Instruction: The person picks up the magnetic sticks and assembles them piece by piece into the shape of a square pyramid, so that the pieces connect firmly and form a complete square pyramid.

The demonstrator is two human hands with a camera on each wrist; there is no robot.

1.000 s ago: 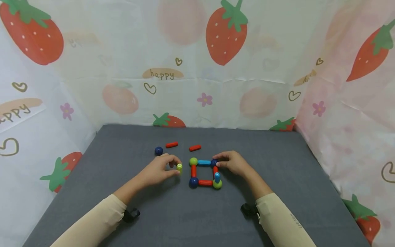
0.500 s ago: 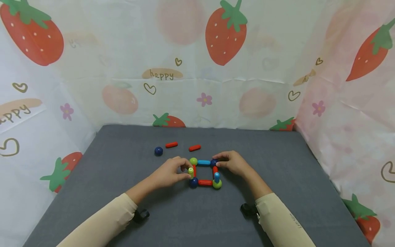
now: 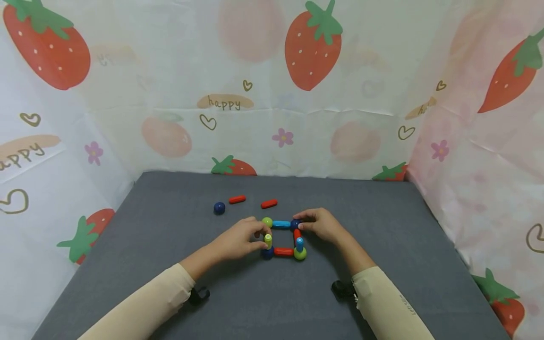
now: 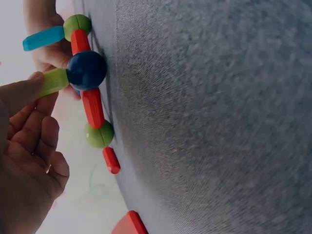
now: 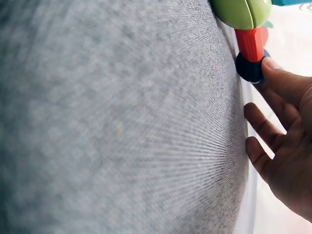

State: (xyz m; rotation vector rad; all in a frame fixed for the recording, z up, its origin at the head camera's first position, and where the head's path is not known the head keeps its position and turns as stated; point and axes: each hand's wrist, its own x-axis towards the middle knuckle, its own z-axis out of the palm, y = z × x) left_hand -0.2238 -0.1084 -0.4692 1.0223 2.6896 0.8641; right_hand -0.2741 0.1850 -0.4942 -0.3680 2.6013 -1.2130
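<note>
A square of magnetic rods and balls lies flat on the table. Between thumb and fingers, my left hand (image 3: 243, 240) pinches an upright yellow-green rod (image 3: 268, 241). In the left wrist view that rod's lower end meets the dark blue ball (image 4: 87, 70) at the near left corner. My right hand (image 3: 321, 224) holds the far right dark blue ball (image 3: 295, 224) between thumb and finger. A blue rod (image 3: 300, 244) stands on the near right green ball (image 3: 300, 254). Another green ball (image 3: 267, 222) forms the far left corner, partly behind my left fingers.
Beyond the square lie two loose red rods, a left one (image 3: 237, 199) and a right one (image 3: 269, 204). A loose dark blue ball (image 3: 219, 208) sits beside the left one. Grey cloth (image 3: 361, 203) covers the table; a strawberry-print curtain (image 3: 263, 71) surrounds its back and sides.
My left hand has carried the yellow-green rod rightward, from beside the square onto the near left dark blue ball. My right hand has stayed at the far right ball.
</note>
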